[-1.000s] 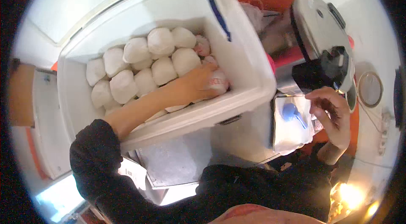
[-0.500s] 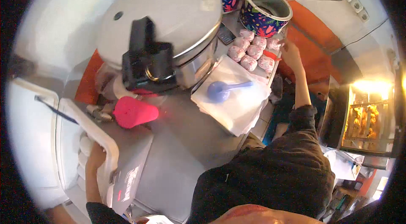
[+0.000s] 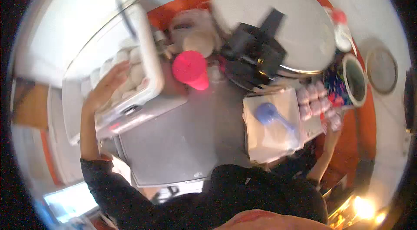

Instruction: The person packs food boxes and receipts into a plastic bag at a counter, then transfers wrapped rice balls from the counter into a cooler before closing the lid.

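Note:
My left hand point(image 3: 110, 86) reaches into an open white cooler box point(image 3: 157, 62), fingers stretched out over several pale round wrapped bundles point(image 3: 134, 56). On the far right, my right hand point(image 3: 332, 136) has its fingers closed at a paper-wrapped bundle point(image 3: 334, 121), though motion blurs them. Beside it are rows of similar white-and-red wrapped bundles point(image 3: 313, 99). A stack of wrapping paper point(image 3: 273, 145) lies left of these, with a blue scoop point(image 3: 267, 113) on top.
A large rice cooker point(image 3: 278, 17) with a black latch stands at the back. Left of it is a pink cup point(image 3: 190, 68). A flower-patterned pot point(image 3: 354, 80) stands open at right, near a round lid point(image 3: 381, 70). The grey tabletop point(image 3: 186, 138) spans the middle.
The view has swung left, bringing the cooler box further into sight. My left hand now shows over the bundles inside it. My right hand remains by the wrapped bundles.

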`<action>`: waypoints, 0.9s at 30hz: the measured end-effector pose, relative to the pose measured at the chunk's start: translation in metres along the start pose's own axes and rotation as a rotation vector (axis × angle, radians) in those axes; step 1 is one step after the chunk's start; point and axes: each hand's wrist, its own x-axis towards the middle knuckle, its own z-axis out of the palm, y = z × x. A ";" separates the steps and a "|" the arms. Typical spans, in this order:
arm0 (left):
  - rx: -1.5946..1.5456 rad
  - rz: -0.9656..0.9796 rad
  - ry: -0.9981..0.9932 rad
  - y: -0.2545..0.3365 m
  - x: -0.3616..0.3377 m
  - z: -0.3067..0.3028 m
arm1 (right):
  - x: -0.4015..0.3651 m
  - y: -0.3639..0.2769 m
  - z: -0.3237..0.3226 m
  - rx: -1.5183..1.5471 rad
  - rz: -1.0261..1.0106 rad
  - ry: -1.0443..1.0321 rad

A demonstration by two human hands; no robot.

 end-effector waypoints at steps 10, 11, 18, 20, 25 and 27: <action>0.726 0.085 1.075 -0.051 -0.097 0.052 | -0.074 -0.484 0.153 0.492 -0.841 -0.728; 0.725 0.041 1.142 -0.051 -0.096 0.057 | -0.084 -0.516 0.191 0.469 -0.923 -0.861; 0.668 0.166 1.138 -0.076 -0.090 0.069 | -0.141 -0.545 0.415 -0.687 -0.933 -1.224; 0.748 0.227 1.111 -0.079 -0.093 0.062 | -0.150 -0.499 0.445 -0.612 -1.135 -1.018; 0.779 0.227 1.121 -0.076 -0.097 0.054 | -0.133 -0.524 0.422 -0.963 -1.373 -1.086; 0.734 0.190 1.113 -0.073 -0.098 0.061 | -0.130 -0.566 0.361 -0.609 -1.196 -1.003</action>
